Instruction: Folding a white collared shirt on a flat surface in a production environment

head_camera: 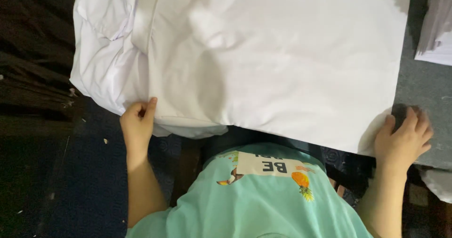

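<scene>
White cloth [263,64] fills most of the view, a large smooth sheet of fabric spread flat over a grey tabletop [419,92], its left part bunched into folds and creases while its right part lies even, with a straight edge on the far right side. At the near left edge the left hand [137,122] pinches the cloth, thumb and fingers closed on the hem where the folded layers hang over the tabletop's near side. At the near right corner the right hand [404,139] lies with fingers curled, touching the corner of the cloth where it meets the grey surface; whether it truly grips the fabric or only presses on it cannot be told. Both hands are well apart, one at each near end of the cloth. Between the arms, nearest the camera, is the person's mint-green shirt [254,205] with a small printed picture on the chest. Further white fabric [435,31] lies at the far right, apart from the main sheet. Dark flooring [52,172] shows on the left.
</scene>
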